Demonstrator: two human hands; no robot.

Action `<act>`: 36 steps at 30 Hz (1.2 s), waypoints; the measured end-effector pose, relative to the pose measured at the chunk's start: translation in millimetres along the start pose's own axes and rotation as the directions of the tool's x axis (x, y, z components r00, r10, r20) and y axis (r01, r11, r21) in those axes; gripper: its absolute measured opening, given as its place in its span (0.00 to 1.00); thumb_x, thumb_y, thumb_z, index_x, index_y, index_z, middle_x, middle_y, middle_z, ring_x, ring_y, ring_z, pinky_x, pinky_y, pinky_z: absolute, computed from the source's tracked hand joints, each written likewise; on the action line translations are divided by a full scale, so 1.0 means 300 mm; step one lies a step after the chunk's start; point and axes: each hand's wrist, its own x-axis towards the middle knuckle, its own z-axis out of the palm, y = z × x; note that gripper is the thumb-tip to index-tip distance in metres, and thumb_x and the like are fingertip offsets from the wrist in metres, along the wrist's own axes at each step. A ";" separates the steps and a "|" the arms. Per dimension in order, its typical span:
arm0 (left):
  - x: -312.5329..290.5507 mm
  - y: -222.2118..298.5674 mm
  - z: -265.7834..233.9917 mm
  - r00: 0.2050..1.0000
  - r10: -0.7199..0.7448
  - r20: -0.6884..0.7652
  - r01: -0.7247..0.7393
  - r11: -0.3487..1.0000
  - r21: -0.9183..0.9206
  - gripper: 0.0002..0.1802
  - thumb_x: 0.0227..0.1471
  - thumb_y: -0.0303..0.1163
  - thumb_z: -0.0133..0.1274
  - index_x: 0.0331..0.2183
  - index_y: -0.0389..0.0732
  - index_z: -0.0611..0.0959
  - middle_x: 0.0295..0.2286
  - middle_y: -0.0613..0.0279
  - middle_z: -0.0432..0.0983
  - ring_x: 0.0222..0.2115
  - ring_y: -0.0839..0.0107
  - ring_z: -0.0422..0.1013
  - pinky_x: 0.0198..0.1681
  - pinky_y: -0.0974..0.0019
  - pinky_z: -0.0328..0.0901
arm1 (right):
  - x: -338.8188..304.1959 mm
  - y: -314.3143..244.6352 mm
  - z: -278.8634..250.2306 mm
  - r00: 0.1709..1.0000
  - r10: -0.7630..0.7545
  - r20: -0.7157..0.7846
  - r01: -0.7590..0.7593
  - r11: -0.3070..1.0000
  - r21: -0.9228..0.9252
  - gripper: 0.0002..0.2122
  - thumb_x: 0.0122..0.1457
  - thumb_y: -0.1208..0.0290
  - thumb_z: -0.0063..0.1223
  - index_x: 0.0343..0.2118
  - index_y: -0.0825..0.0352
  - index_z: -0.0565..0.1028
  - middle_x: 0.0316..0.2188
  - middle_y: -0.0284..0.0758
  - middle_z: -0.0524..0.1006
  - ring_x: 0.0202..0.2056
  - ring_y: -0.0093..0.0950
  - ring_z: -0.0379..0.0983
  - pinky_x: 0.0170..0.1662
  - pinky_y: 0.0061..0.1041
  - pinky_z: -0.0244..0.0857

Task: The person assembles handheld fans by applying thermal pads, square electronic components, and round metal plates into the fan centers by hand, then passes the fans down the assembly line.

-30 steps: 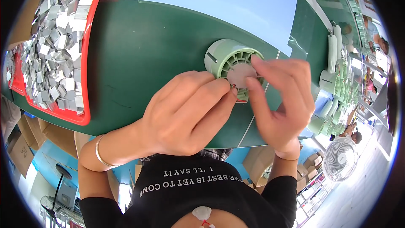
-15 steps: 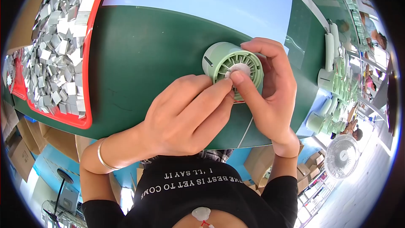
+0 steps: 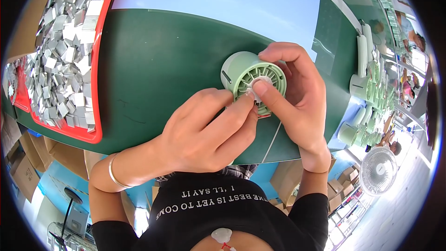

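Note:
A light green round fan housing [image 3: 244,62] with a slotted inner ring is tilted over the green table, its open face toward me. A white round hub piece [image 3: 264,94] sits at its centre. My right hand [image 3: 302,95] wraps the housing's right side, fingers on the far rim and thumb pressed on the hub. My left hand [image 3: 206,128] is closed, its fingertips pinched together at the near-left part of the open face. What lies between those fingertips is hidden. A small red bit [image 3: 264,116] shows at the housing's near edge.
At the left stands a red tray [image 3: 96,88] heaped with silvery metal pieces [image 3: 62,83]. A pale blue sheet [image 3: 218,0] covers the far side of the green table [image 3: 134,65]. More green fan parts [image 3: 360,88] stand in rows at the right, with a white fan [image 3: 378,171] beyond.
The housing has tilted a little and moved slightly left and nearer. My right thumb stays on the hub, while my left fingertips have shifted slightly down along the open face.

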 end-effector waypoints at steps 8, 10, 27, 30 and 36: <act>0.000 0.001 0.008 1.000 0.010 -0.022 -0.010 1.000 -0.003 0.13 0.34 0.24 0.65 0.30 0.31 0.85 0.37 0.49 0.77 0.28 0.63 0.69 0.25 0.66 0.67 | -0.002 -0.005 -0.008 0.999 0.034 0.026 -0.035 0.999 0.029 0.16 0.53 0.81 0.60 0.45 0.69 0.72 0.45 0.34 0.70 0.47 0.23 0.68 0.53 0.25 0.62; 0.001 0.000 0.007 1.000 0.021 -0.016 -0.021 1.000 0.001 0.13 0.35 0.23 0.64 0.29 0.31 0.85 0.37 0.50 0.77 0.28 0.63 0.69 0.25 0.66 0.67 | -0.004 -0.008 -0.010 0.998 0.045 0.032 -0.046 0.999 0.015 0.17 0.53 0.83 0.60 0.46 0.70 0.71 0.46 0.34 0.69 0.48 0.23 0.67 0.54 0.25 0.61; 0.002 0.010 0.000 1.000 0.013 0.014 -0.013 1.000 -0.024 0.12 0.36 0.22 0.64 0.30 0.32 0.85 0.36 0.53 0.78 0.30 0.65 0.68 0.26 0.67 0.67 | 0.001 -0.018 -0.014 0.988 0.139 0.073 -0.146 0.985 0.094 0.17 0.52 0.84 0.60 0.45 0.68 0.72 0.47 0.36 0.68 0.49 0.25 0.66 0.56 0.27 0.60; 0.004 0.012 -0.002 0.999 0.005 0.036 -0.004 1.000 -0.029 0.12 0.36 0.22 0.64 0.30 0.32 0.85 0.36 0.54 0.78 0.30 0.65 0.68 0.26 0.66 0.67 | -0.003 -0.003 -0.016 0.994 0.094 0.062 -0.099 0.991 0.085 0.17 0.51 0.85 0.59 0.45 0.69 0.71 0.47 0.36 0.68 0.49 0.25 0.67 0.56 0.27 0.60; 0.006 0.015 -0.012 0.998 -0.003 0.059 0.004 1.000 -0.023 0.13 0.36 0.23 0.64 0.30 0.33 0.85 0.37 0.55 0.77 0.29 0.65 0.68 0.26 0.66 0.67 | 0.003 0.033 -0.041 0.992 -0.032 0.119 0.019 0.994 0.110 0.16 0.53 0.84 0.57 0.46 0.69 0.74 0.46 0.36 0.70 0.47 0.26 0.70 0.52 0.26 0.65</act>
